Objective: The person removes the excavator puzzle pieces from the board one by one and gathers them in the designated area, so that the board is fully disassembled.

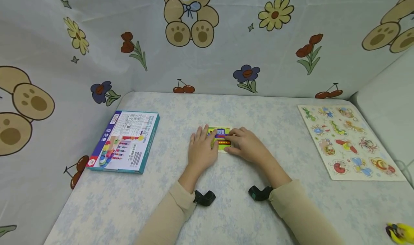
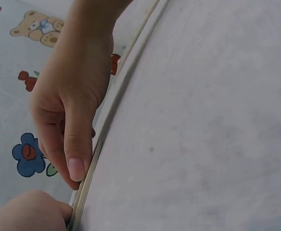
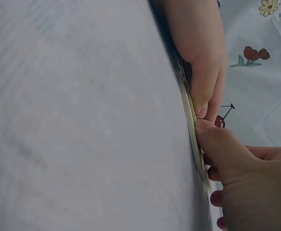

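Note:
A small flat picture puzzle [image 1: 221, 142], green with a red, blue and yellow vehicle, lies on the table between both hands. My left hand [image 1: 203, 148] rests over its left side with fairly straight fingers, the thumb reaching onto the picture. From the right, my right hand [image 1: 247, 144] has curled fingers and a thumb at the puzzle's right part, gripping there; the fingertips hide some of it. Edge-on, the puzzle appears as a thin strip in the left wrist view, below the right hand's thumb, and in the right wrist view the two hands almost meet along the strip.
A flat box [image 1: 129, 141] with bead-toy pictures lies at the left. At the right is a white board [image 1: 349, 142] with several animal pictures. A yellow toy [image 1: 401, 233] is at the lower right corner. A patterned cloth [image 1: 220, 58] hangs behind the table [image 1: 233, 216].

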Available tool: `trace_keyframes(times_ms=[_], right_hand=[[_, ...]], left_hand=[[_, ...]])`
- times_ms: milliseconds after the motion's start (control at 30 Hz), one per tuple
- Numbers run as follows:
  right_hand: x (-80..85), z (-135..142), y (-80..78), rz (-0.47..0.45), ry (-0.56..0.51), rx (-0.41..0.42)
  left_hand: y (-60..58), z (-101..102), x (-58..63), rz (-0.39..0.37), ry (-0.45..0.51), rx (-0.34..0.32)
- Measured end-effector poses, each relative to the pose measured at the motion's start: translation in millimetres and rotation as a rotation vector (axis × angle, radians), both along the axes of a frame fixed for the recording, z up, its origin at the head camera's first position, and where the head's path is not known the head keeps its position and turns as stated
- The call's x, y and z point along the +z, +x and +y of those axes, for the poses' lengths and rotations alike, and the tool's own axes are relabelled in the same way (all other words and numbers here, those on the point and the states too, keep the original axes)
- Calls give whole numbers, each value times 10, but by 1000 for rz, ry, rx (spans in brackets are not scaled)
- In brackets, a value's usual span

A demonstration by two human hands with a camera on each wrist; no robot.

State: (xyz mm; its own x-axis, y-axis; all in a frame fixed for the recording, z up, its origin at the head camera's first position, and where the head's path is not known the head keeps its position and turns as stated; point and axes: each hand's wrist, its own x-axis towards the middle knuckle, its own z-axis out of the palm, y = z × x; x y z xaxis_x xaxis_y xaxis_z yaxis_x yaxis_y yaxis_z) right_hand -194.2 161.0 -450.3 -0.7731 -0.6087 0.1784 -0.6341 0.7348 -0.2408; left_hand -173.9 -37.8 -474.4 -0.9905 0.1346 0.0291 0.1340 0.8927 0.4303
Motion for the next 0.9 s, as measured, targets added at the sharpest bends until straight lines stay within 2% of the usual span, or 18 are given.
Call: trace_keyframes(times_ms=[433, 900], right_hand=[[-34, 11, 24, 48, -27, 35], [3, -3, 9, 119, -38, 79]], left_hand=[[-12, -92, -6, -2, -36, -66], [4, -109, 24, -21, -58, -82]])
